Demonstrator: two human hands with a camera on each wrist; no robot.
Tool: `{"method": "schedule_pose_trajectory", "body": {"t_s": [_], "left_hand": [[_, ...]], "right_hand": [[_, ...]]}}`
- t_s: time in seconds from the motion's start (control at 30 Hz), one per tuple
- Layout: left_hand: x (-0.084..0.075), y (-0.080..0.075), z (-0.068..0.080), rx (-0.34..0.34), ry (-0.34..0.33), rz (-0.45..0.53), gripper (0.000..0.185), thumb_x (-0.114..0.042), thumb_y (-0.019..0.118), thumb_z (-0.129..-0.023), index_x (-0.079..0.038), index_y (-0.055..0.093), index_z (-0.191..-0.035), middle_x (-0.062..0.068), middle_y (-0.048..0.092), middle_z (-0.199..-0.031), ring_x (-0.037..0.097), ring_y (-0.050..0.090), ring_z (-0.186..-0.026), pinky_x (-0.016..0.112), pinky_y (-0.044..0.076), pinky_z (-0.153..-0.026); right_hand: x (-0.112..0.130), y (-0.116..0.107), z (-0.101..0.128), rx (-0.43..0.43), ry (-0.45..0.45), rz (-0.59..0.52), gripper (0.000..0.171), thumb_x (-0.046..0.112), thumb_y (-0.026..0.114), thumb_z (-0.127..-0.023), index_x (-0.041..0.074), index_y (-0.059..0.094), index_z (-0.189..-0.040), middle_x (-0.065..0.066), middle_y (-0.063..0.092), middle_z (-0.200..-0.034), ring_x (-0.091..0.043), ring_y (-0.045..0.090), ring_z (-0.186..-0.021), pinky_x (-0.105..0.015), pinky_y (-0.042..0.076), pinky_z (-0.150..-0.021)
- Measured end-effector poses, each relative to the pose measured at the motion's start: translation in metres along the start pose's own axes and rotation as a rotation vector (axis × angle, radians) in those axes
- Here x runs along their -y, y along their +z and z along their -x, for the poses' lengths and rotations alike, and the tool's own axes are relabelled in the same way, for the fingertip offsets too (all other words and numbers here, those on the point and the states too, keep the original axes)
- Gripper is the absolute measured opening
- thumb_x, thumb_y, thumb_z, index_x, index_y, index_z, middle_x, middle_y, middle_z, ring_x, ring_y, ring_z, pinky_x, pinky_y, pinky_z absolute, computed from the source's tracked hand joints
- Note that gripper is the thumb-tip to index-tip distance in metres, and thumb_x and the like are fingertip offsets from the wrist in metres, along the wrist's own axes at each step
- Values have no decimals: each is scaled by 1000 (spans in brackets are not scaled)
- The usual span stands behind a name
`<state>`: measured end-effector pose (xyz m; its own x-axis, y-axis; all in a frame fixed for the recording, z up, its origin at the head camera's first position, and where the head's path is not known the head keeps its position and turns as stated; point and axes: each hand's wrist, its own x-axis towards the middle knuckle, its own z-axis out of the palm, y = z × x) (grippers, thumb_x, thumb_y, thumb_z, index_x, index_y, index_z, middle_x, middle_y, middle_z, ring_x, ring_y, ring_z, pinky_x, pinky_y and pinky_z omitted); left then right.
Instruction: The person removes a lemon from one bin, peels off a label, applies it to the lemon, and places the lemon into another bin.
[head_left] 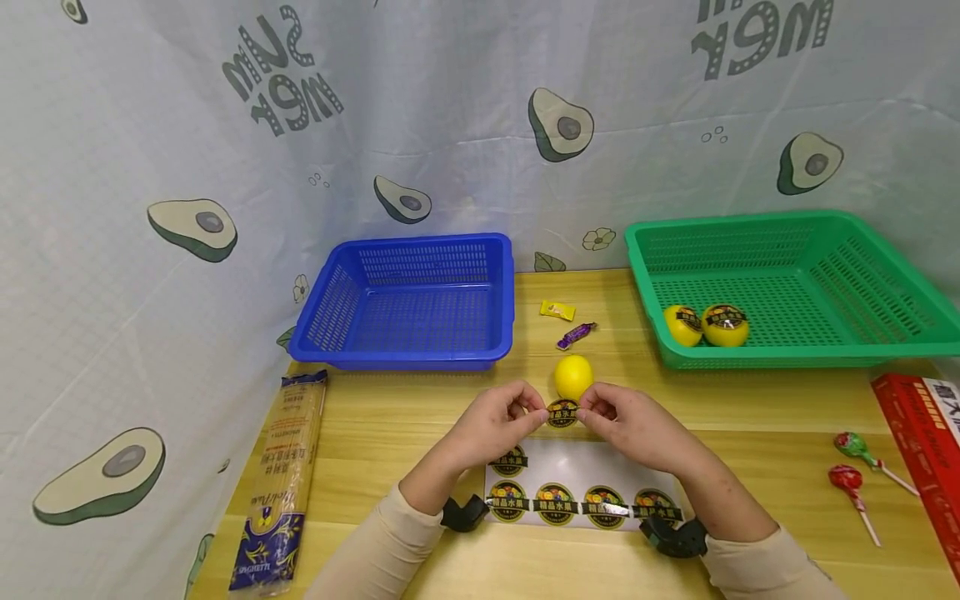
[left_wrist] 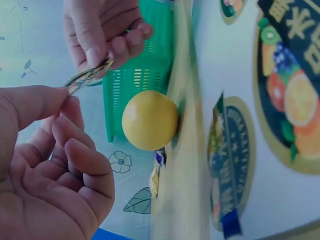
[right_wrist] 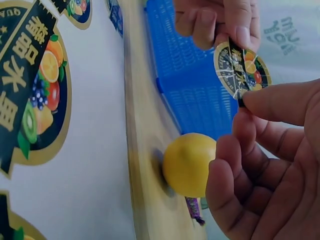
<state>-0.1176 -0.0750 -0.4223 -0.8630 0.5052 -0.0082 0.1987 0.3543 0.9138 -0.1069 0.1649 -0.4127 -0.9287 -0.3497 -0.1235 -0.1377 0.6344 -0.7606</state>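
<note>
Both hands meet over the middle of the counter (head_left: 750, 417), just past the sticker sheet (head_left: 585, 467). Between them they hold one round sticker (head_left: 562, 412) peeled off the sheet. The left hand (head_left: 491, 425) pinches its left edge between thumb and forefinger, and the right hand (head_left: 637, 425) pinches its right edge the same way. The other fingers (left_wrist: 75, 155) of the left hand curl loosely and hold nothing.

In the right wrist view the sticker (right_wrist: 241, 67) shows its printed face: a dark band with fruit pictures on a gold-rimmed disc. In the left wrist view it (left_wrist: 90, 75) is seen nearly edge-on.

A yellow ball (head_left: 573, 375) lies on the counter just beyond the sticker, apart from both hands. It bears no sticker on the side that shows.

Five more stickers remain on the sheet: four in the near row and one, partly hidden by the left hand, above them.

Farther back lie a purple candy (head_left: 576, 335) and a yellow candy (head_left: 557, 310). A blue basket (head_left: 412, 350) stands at the far left. A green basket (head_left: 787, 354) stands at the far right with two yellow balls (head_left: 705, 325) in it, each with a sticker on it. A spaghetti pack (head_left: 281, 483) lies along the left edge. Two lollipops (head_left: 855, 475) and a red box (head_left: 922, 450) lie at the right.
</note>
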Motion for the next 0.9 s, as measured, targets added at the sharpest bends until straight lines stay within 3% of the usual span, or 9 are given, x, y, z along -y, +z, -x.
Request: {"method": "schedule_pose_trajectory", "body": {"t_s": [0.27,0.47,0.67,0.9], "left_hand": [[3,11,-7,-85,-3,15,6,-14,67,-98,-10,66,-102,5,69,-91,4,56,-70,18,47,-60],[0,16,-25,-211,-17,51,10,-18,67,-99,-9,69,-105,7,70,-96,8,59,-79,21,50,-70],[-8,28,-52,-314,-67,128,15,-16,67,-97,-6,71,-107,8,71,-97,5,59,-81,18,50,-74],[-4,32,-68,-379,-74,286,15,-8,67,-95,2,67,-106,7,64,-85,8,54,-72,17,44,-65]], "right_hand": [[-3,-5,1,-9,10,-40,20,27,63,-102,7,65,-100,-2,58,-82,-15,50,-70,-25,41,-58],[-1,-13,-10,-80,40,-76,25,29,58,-105,5,65,-104,-11,65,-96,-22,54,-83,-28,44,-68],[1,-22,-25,-191,144,-69,32,35,53,-106,5,65,-107,-15,66,-112,-28,55,-98,-33,42,-77],[-10,-24,-34,-214,194,-101,36,35,53,-105,0,64,-104,-8,58,-92,-24,49,-85,-32,39,-73]]}}
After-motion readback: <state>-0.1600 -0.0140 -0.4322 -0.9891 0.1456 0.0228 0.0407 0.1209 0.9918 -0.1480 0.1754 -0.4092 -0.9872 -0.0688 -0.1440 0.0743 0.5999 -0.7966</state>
